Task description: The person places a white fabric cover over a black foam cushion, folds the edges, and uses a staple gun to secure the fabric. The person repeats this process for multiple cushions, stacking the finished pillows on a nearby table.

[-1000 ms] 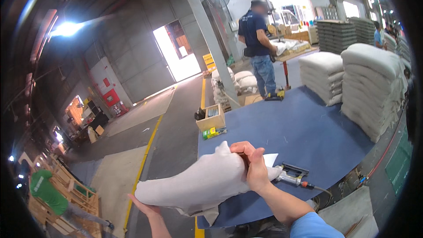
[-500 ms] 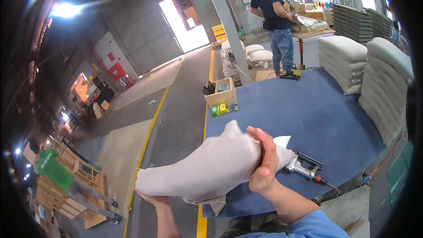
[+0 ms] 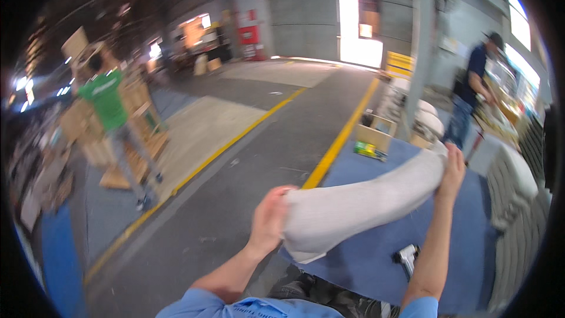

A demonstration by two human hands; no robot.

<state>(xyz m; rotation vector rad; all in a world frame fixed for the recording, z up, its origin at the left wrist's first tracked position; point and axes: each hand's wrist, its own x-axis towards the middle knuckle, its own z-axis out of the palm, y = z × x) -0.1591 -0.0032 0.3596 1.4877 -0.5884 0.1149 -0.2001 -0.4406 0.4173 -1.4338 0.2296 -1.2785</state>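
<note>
- The padded piece (image 3: pixel 359 206) was long, curved and pale grey-white, smooth along its middle, with a squared edge at its 7 o'clock end.
- It was held at 4 o'clock from the view's centre, over the blue table (image 3: pixel 368 253).
- The left hand (image 3: pixel 271 218) gripped its 9 o'clock end; the right hand (image 3: pixel 452 171) grasped its 2 o'clock end.
- A silver tool (image 3: pixel 406 256) lay at its 5 o'clock.

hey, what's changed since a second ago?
The view swung left. Your left hand came from under the white pad to grip its left end; your right hand now grips its right end. The box and metal tool stayed on the table.
</note>
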